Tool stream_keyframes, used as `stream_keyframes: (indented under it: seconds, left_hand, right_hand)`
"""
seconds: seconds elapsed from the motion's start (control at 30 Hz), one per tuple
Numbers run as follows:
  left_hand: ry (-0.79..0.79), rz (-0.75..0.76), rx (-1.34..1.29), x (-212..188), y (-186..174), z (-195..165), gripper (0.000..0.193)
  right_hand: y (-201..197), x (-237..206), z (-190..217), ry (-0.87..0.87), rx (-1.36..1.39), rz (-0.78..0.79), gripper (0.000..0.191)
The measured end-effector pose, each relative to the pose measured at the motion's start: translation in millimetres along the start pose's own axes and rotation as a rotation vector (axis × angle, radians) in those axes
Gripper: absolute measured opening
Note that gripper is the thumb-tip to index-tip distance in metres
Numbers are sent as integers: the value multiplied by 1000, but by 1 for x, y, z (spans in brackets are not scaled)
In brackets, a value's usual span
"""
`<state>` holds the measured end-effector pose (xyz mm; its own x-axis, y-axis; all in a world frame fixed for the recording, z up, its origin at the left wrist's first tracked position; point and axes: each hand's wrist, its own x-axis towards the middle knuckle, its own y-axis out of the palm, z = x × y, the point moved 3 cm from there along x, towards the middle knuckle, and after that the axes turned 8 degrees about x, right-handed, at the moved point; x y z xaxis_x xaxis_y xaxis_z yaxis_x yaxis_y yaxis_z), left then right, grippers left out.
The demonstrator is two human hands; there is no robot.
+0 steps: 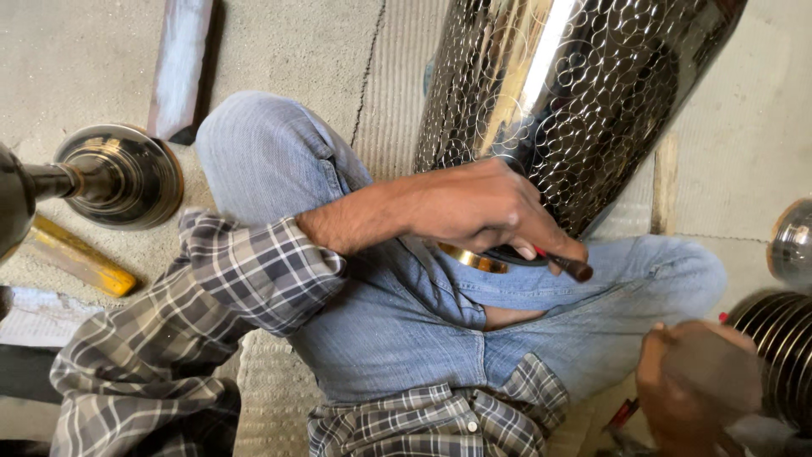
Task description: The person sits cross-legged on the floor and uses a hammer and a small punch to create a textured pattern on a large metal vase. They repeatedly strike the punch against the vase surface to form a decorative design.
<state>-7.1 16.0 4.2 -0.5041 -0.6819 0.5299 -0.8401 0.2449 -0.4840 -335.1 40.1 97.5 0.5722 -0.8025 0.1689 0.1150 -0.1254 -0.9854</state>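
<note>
Fingers of your left hand are curled tight around a thin tool with a dark tip and a red band, at the centre of the frame; only its short end shows past your knuckles, so you cannot tell its full shape. That hand rests against the lower edge of the big patterned metal vessel, which fills the upper right and is cut off by the top of the frame. A brass ring peeks out beneath your wrist, mostly hidden.

Your right hand sits low right, blurred and closed like a fist; what it grips is hard to make out, save a red bit by it. Beside it a ribbed dark metal piece runs off the right edge.

At left, a round metal base on a stem is cut by the frame edge, with a yellow bar just below. Open concrete floor lies upper left.
</note>
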Motion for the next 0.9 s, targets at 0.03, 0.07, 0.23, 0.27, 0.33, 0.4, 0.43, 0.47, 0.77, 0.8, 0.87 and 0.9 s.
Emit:
stream_keyframes:
  seconds: [0.03, 0.07, 0.23, 0.27, 0.33, 0.4, 0.43, 0.47, 0.77, 0.8, 0.87, 0.9]
  left_hand:
    - [64, -30, 0, 1, -3, -6, 47]
    - [36, 17, -3, 2, -4, -9, 44]
    - [-111, -188, -57, 8, -26, -10, 38]
    - [-112, -228, 14, 9, -27, -12, 37]
    - [-97, -316, 175, 15, -28, -11, 37]
    - [-152, -281, 90, 16, -22, -10, 43]
    - [-180, -258, 46, 16, -18, -9, 46]
    - [-197, -229, 32, 15, -16, -8, 48]
    - [-59, -63, 18, 10, -11, -6, 37]
    - [-128, 6, -3, 9, -11, -4, 36]
    - [-141, 52, -11, 10, -12, -4, 34]
    - [-84, 26, 4, 12, -14, -4, 33]
  right_hand:
    - [5, -2, 1, -71, -38, -56, 27]
    - [12, -6, 4, -135, -75, -113, 33]
    - [27, -48, -1, 318, 758, -204, 28]
    - [28, -59, 2, 351, 837, -247, 28]
    - [34, -68, 6, 336, 856, -319, 31]
    - [46, -71, 11, 325, 818, -340, 33]
    - [51, -71, 14, 354, 838, -349, 35]
    - [57, -70, 14, 453, 933, -353, 38]
    - [46, -76, 35, 561, 1018, -306, 64]
    - [43, -76, 36, 532, 982, -315, 70]
    - [39, -78, 36, 483, 909, -350, 83]
    - [37, -79, 36, 460, 873, -373, 91]
